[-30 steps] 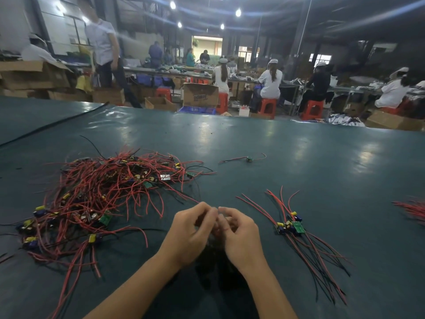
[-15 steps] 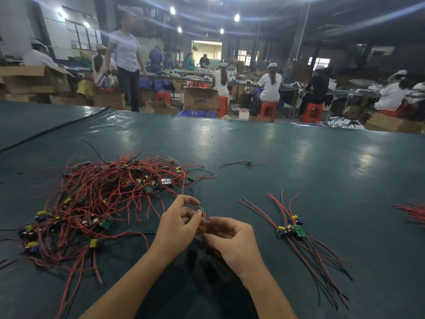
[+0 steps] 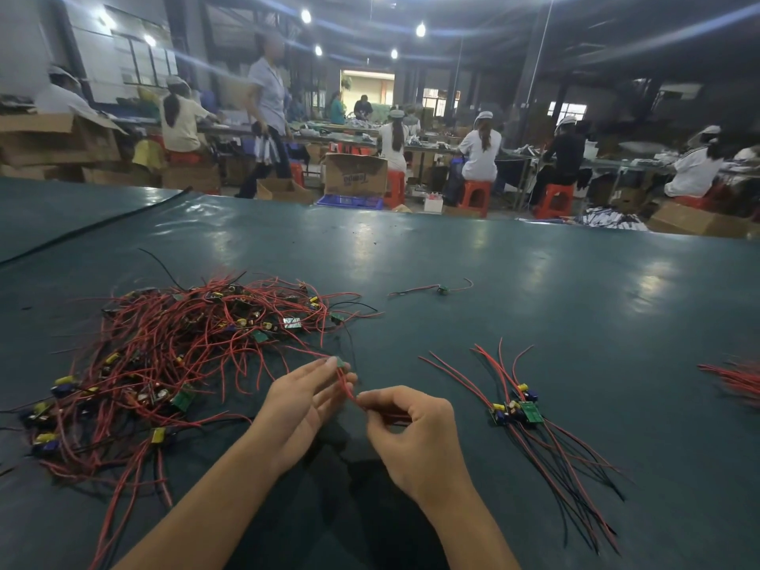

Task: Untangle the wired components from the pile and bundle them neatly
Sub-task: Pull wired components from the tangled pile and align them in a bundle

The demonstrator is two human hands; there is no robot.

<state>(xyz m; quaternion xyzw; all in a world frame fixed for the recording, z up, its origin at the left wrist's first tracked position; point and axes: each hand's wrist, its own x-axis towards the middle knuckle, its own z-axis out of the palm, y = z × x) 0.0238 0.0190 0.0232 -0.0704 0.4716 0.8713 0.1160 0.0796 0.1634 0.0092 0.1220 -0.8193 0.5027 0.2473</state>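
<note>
A tangled pile (image 3: 164, 355) of red and black wires with small green boards and yellow parts lies on the left of the dark green table (image 3: 534, 290). My left hand (image 3: 304, 401) holds a small green board at its fingertips, by the pile's right edge. My right hand (image 3: 411, 434) pinches that component's red wires (image 3: 347, 390) just below the board. To the right lies a sorted bundle (image 3: 516, 411) of several components, boards together and wires fanned out.
One loose component (image 3: 442, 288) lies farther back in the middle. More red wires (image 3: 736, 380) show at the right edge. Beyond the table's far edge, people sit on red stools at benches, one person walks, and cardboard boxes (image 3: 355, 174) stand about.
My hands have come apart: the left rose toward the pile with the green board, the right slid down along the red wires. The person in the background walked right.
</note>
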